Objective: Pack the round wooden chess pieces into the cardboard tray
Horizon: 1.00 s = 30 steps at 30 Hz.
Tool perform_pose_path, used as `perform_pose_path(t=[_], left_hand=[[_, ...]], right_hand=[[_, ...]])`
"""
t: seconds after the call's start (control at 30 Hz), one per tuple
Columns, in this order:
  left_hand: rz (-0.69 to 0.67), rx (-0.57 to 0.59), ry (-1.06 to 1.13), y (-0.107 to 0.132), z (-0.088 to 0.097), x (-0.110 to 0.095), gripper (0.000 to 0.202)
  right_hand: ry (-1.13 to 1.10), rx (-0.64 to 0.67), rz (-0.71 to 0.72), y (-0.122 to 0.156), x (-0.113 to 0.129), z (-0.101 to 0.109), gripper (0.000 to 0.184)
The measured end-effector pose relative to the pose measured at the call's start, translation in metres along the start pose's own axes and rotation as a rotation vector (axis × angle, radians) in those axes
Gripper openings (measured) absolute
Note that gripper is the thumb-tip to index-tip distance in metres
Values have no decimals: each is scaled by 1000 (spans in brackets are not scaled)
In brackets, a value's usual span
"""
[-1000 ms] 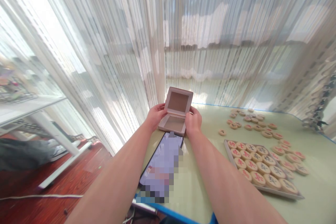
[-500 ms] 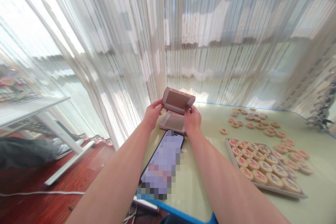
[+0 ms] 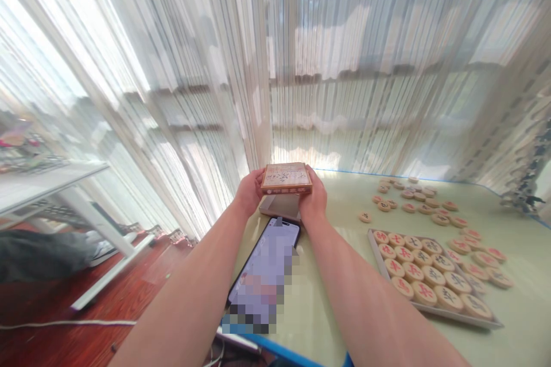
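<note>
Both hands hold a small cardboard box lid (image 3: 286, 178), printed side up, just above the open box bottom (image 3: 282, 206) on the pale green table (image 3: 327, 298). My left hand (image 3: 249, 190) grips the lid's left end with curled fingers. At the lid's right end, my right hand (image 3: 315, 199) does the same. A phone (image 3: 266, 269) lies on the table between my forearms, just in front of the box bottom.
A flat tray (image 3: 430, 308) with several round wooden chess discs lies at the right. More loose discs (image 3: 424, 203) are scattered behind it. Sheer curtains (image 3: 275, 69) hang behind the table. A white shelf (image 3: 51, 175) stands at the left over red wooden floor (image 3: 55, 341).
The lid was tilted with its hollow inside facing me. It has been turned over to printed side up and brought level above the box bottom.
</note>
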<state>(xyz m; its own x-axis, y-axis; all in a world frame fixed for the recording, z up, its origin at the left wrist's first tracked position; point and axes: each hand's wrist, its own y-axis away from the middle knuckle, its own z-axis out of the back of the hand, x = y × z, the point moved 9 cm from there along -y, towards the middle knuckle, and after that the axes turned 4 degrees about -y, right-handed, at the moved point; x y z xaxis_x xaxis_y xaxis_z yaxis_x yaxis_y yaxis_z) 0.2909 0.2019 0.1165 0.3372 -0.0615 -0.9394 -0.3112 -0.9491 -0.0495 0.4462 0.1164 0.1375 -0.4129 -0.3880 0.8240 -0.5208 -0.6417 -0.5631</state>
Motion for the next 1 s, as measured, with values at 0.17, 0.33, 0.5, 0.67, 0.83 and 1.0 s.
perform_pose_path(t=[0.17, 0.33, 0.5, 0.67, 0.83, 1.0], left_hand=[[-51, 20, -47, 4, -3, -4, 34], [-33, 18, -29, 2, -3, -2, 35], [31, 1, -1, 2, -2, 2, 38], [49, 170, 15, 13, -19, -4, 69], [34, 252, -16, 19, -33, -1, 57], [-20, 325, -83, 22, -43, 2, 42]], right_hand=[[115, 31, 111, 0, 6, -3, 54], [183, 25, 181, 2, 10, -4, 59], [217, 8, 238, 6, 17, -2, 56], [236, -53, 295, 6, 25, -1, 27], [210, -47, 270, 3, 25, -1, 31], [220, 76, 313, 7, 24, -14, 32]])
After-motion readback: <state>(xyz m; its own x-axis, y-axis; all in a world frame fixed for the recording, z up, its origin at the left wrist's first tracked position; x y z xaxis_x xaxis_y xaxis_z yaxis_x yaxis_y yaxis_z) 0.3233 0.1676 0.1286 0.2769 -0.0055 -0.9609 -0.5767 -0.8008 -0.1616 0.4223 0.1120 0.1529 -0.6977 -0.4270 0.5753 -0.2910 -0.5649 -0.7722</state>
